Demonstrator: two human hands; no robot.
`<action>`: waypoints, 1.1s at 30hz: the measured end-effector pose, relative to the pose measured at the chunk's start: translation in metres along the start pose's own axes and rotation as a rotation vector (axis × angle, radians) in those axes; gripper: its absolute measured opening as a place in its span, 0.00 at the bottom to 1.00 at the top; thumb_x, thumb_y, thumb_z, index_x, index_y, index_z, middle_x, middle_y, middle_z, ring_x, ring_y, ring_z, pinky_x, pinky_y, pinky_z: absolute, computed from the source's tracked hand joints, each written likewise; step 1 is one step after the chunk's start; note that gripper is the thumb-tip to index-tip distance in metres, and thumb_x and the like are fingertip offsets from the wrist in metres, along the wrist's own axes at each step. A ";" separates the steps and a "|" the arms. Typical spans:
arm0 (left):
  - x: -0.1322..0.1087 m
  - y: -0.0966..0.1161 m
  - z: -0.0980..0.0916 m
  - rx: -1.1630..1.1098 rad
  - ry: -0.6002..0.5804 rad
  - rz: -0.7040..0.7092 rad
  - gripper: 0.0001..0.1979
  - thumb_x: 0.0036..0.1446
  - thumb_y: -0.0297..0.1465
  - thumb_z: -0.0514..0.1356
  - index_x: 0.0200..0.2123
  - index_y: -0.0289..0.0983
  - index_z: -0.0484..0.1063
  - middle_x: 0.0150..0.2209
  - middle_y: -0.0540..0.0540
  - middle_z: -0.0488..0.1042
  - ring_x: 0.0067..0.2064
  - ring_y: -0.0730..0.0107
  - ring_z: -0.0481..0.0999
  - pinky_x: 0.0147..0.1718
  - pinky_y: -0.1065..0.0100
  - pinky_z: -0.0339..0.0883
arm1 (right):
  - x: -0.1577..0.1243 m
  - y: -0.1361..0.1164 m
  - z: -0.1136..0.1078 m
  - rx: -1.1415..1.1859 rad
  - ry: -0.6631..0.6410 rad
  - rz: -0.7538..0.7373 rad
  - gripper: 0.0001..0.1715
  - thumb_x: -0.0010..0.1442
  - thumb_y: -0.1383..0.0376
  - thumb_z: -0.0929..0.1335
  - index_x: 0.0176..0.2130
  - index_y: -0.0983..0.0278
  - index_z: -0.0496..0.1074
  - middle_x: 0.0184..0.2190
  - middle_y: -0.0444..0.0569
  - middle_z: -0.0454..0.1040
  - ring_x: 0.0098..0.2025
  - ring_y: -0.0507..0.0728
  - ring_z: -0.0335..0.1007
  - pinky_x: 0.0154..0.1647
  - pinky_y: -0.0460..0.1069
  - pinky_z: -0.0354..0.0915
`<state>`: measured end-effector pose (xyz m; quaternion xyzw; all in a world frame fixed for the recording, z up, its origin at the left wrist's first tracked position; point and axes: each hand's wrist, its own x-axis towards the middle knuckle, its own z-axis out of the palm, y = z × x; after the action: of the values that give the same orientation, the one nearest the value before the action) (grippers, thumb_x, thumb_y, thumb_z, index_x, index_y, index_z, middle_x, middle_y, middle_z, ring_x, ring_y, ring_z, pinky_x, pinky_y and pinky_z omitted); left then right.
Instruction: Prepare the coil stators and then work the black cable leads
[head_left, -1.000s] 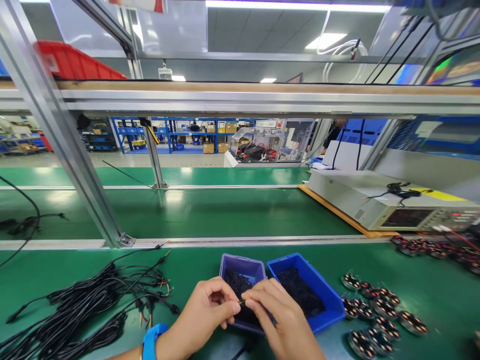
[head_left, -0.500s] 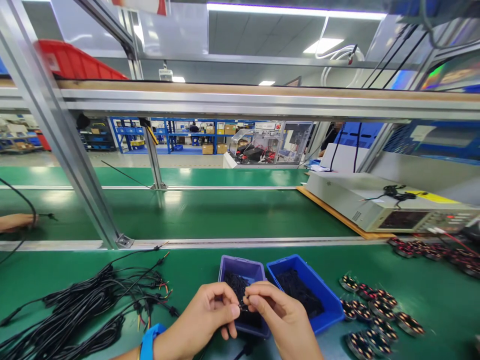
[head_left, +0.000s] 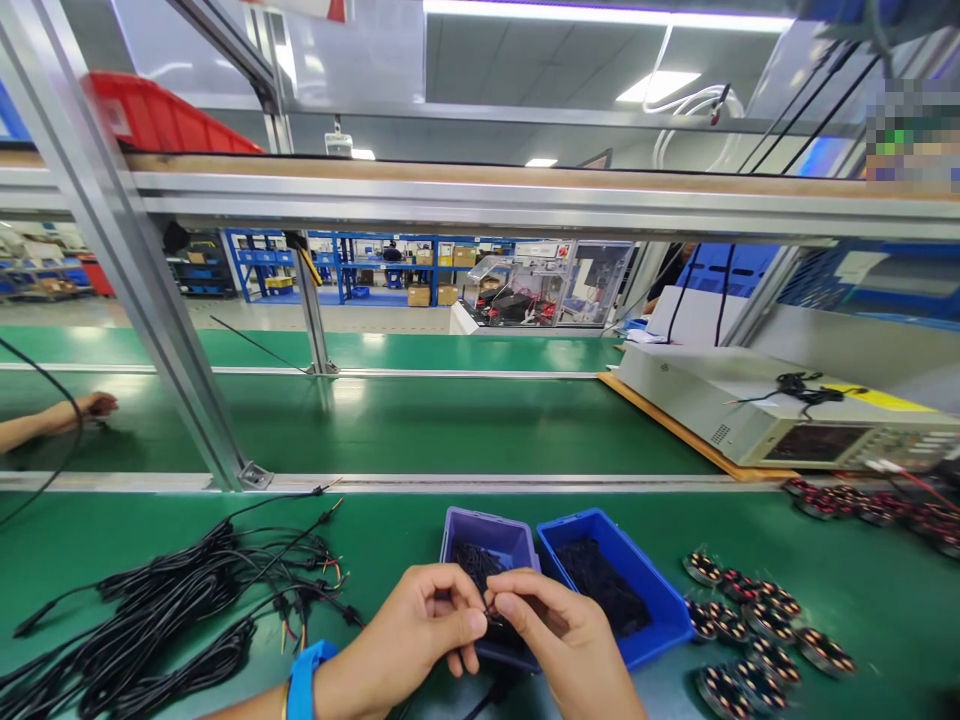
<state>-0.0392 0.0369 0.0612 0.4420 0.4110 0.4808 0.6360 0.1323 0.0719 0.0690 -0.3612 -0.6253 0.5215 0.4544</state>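
1. Above the near side of the purple bin (head_left: 521, 540), the left hand (head_left: 412, 630) and right hand (head_left: 566, 630) pinch a small dark piece (head_left: 490, 608), too small to make out.
2. Just right of the purple bin sits a blue bin (head_left: 667, 633) with dark contents.
3. Farther right of it, round metal parts (head_left: 772, 655) lie on the green table (head_left: 397, 530).
4. Left of it spreads a heap of black cables (head_left: 172, 610).
5. Well behind it, leftward, is another person's hand (head_left: 97, 404).
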 end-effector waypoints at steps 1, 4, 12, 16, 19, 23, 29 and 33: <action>0.000 -0.001 0.000 -0.001 0.002 0.002 0.17 0.48 0.40 0.72 0.28 0.34 0.72 0.21 0.54 0.68 0.23 0.74 0.72 0.22 0.76 0.62 | 0.000 -0.002 0.000 -0.029 -0.010 -0.018 0.15 0.57 0.50 0.75 0.32 0.58 0.84 0.31 0.48 0.82 0.35 0.58 0.79 0.38 0.46 0.73; 0.001 -0.003 0.000 -0.005 0.026 0.026 0.16 0.49 0.39 0.71 0.28 0.34 0.71 0.21 0.54 0.68 0.22 0.75 0.71 0.22 0.76 0.62 | 0.000 -0.008 -0.002 -0.141 -0.080 -0.111 0.13 0.63 0.56 0.71 0.33 0.58 0.83 0.32 0.48 0.81 0.36 0.57 0.78 0.41 0.47 0.72; -0.001 0.010 -0.005 0.046 -0.095 -0.013 0.07 0.50 0.28 0.67 0.33 0.34 0.73 0.25 0.51 0.72 0.27 0.72 0.75 0.28 0.72 0.69 | 0.001 -0.008 -0.008 -0.387 -0.169 -0.180 0.10 0.58 0.69 0.67 0.33 0.62 0.80 0.30 0.47 0.78 0.30 0.55 0.73 0.32 0.46 0.66; -0.006 0.006 -0.005 -0.021 -0.072 0.050 0.13 0.50 0.30 0.70 0.38 0.36 0.71 0.29 0.51 0.72 0.29 0.70 0.77 0.30 0.70 0.72 | -0.001 -0.004 -0.007 -0.379 -0.224 -0.181 0.09 0.58 0.70 0.67 0.30 0.62 0.76 0.30 0.46 0.76 0.32 0.55 0.72 0.34 0.46 0.65; -0.007 -0.001 -0.004 -0.037 -0.077 0.055 0.17 0.50 0.33 0.72 0.39 0.36 0.70 0.29 0.51 0.72 0.29 0.69 0.78 0.30 0.69 0.72 | -0.003 -0.008 -0.007 -0.356 -0.254 -0.191 0.09 0.59 0.70 0.67 0.31 0.62 0.77 0.31 0.46 0.76 0.34 0.55 0.73 0.36 0.46 0.66; -0.006 -0.004 -0.003 -0.017 -0.068 0.069 0.19 0.53 0.38 0.72 0.41 0.37 0.67 0.30 0.50 0.74 0.30 0.68 0.79 0.32 0.69 0.72 | -0.005 -0.016 -0.011 -0.332 -0.282 -0.197 0.07 0.57 0.72 0.70 0.34 0.62 0.79 0.32 0.45 0.77 0.35 0.54 0.73 0.37 0.46 0.66; -0.029 0.001 -0.022 0.636 -0.015 0.157 0.15 0.59 0.41 0.65 0.43 0.41 0.67 0.37 0.47 0.75 0.39 0.60 0.79 0.41 0.63 0.72 | -0.009 -0.019 -0.023 -0.435 -0.380 -0.279 0.08 0.57 0.73 0.72 0.32 0.61 0.81 0.29 0.43 0.79 0.33 0.54 0.76 0.36 0.45 0.68; -0.045 -0.033 -0.044 1.395 -0.051 0.189 0.07 0.59 0.33 0.63 0.42 0.43 0.74 0.40 0.44 0.78 0.39 0.55 0.80 0.37 0.64 0.72 | -0.010 -0.029 -0.039 -0.443 -0.412 -0.298 0.02 0.52 0.66 0.77 0.30 0.60 0.82 0.31 0.45 0.81 0.37 0.57 0.78 0.41 0.46 0.70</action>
<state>-0.0821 -0.0045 0.0220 0.7915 0.5683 0.1480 0.1692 0.1727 0.0692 0.0972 -0.2427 -0.8482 0.3627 0.3001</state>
